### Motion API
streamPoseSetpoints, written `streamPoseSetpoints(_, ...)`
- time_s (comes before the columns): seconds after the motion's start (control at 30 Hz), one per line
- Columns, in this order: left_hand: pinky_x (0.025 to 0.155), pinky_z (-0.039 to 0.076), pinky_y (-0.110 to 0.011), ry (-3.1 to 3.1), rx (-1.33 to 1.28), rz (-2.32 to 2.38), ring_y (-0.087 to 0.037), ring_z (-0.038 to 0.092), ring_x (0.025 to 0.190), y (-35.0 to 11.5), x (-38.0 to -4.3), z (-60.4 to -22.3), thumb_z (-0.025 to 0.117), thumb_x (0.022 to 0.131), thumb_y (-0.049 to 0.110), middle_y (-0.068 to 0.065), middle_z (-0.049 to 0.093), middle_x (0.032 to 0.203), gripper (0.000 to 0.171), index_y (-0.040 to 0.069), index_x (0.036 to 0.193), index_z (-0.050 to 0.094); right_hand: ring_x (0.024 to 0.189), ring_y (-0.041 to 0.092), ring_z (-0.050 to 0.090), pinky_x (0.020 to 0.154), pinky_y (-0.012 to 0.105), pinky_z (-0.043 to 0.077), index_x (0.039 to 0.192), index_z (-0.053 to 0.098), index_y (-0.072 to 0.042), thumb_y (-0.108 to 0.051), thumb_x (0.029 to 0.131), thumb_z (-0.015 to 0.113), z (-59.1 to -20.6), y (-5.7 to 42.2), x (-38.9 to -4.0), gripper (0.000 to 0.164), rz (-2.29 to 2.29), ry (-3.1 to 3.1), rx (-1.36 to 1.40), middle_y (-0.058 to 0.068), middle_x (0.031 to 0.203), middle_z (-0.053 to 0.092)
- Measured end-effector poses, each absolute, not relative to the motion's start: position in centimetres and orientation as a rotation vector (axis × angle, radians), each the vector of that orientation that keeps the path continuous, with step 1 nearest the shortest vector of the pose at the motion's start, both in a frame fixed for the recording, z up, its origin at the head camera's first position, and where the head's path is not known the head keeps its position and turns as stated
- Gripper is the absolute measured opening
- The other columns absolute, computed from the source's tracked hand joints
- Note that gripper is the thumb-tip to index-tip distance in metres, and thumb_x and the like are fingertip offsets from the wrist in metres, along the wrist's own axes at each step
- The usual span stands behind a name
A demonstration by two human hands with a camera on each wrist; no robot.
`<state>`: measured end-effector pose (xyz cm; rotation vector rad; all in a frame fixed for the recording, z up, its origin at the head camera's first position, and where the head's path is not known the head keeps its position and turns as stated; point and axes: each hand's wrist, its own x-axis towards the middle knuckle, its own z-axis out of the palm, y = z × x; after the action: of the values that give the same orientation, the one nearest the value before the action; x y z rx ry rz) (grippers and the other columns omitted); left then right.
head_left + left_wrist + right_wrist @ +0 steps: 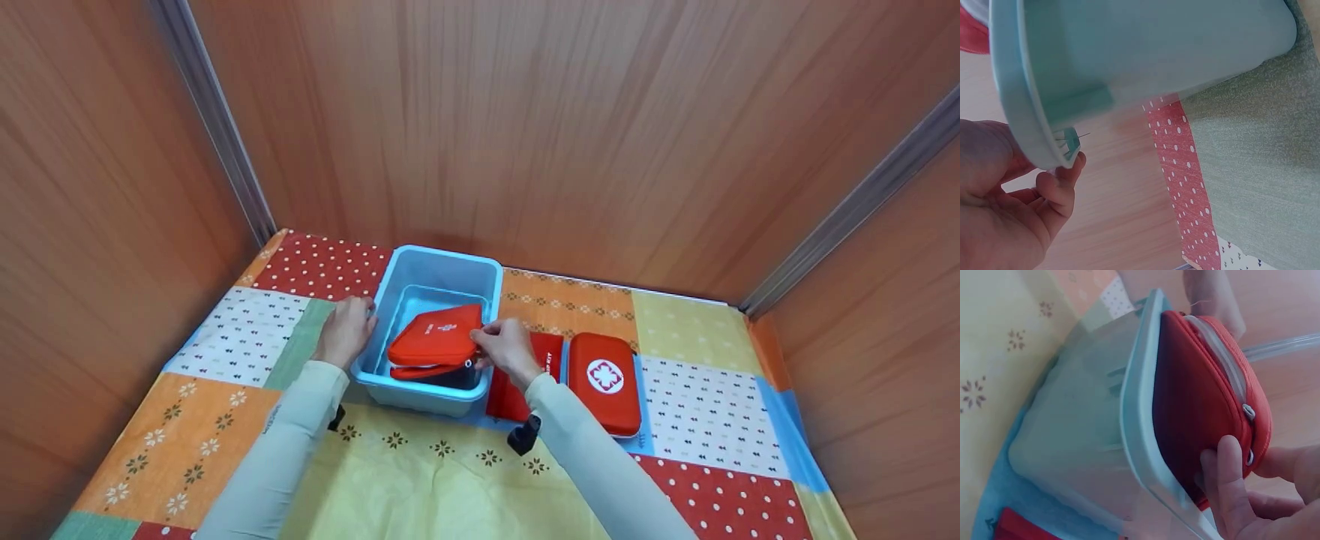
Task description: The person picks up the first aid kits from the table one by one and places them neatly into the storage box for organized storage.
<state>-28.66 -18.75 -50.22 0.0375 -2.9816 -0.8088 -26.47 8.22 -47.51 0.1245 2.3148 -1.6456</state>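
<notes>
A red zippered first-aid pouch (435,337) is tilted inside the light-blue plastic bin (420,400), its near edge low by the front rim. My right hand (508,346) pinches the pouch at its right end, thumb on one side and fingers on the other. In the right wrist view, two zipper pulls (1249,412) show close to the fingertips. My left hand (346,328) grips the bin's left rim, its fingers curled at the edge in the left wrist view (1022,202). Part of the bin's floor is hidden beneath the pouch.
Right of the bin lies a flat red kit pouch (510,394), partly covered by my right hand and wrist. Beside it is a red hard case (604,382) with a white cross emblem. A patchwork cloth (712,420) covers the table; wood-grain panels (450,127) enclose it.
</notes>
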Motion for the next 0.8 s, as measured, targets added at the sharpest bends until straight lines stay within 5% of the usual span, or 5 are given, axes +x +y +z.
streamPoseSetpoints(0.33,0.075,0.059,-0.045,-2.929,-0.012,-0.757,-0.035,0.067,0.097,-18.8,-28.5,-50.3,0.069,0.091,0.013,-0.021,0.068,0.104,0.028,-0.002,0.114,0.065,0.086,0.036,0.067,0.061,0.027,0.058,0.109,0.073,-0.011,-0.022,0.093,0.068,-47.2,8.8,-26.3,0.02,-1.568,2.417,0.035,0.011,0.097,0.067)
streamPoseSetpoints(0.63,0.073,0.059,-0.045,-2.916,-0.024,-0.757,-0.035,0.068,0.095,-18.9,-28.5,-50.5,0.069,0.091,0.014,-0.021,0.068,0.103,0.029,-0.003,0.114,0.066,0.09,0.029,0.066,0.07,0.036,0.06,0.115,0.07,-0.012,-0.022,0.092,0.069,-47.5,10.1,-26.3,0.025,-1.567,2.401,0.006,0.009,0.104,0.068)
streamPoseSetpoints(0.8,0.075,0.059,-0.045,-2.934,-0.009,-0.874,-0.036,0.067,0.096,-19.0,-28.5,-50.4,0.065,0.094,0.012,-0.023,0.067,0.105,0.028,-0.005,0.116,0.064,0.079,0.028,0.068,0.072,0.037,0.06,0.121,0.067,-0.01,-0.024,0.092,0.069,-48.0,11.4,-26.5,0.032,-1.53,2.441,0.028,0.007,0.106,0.068)
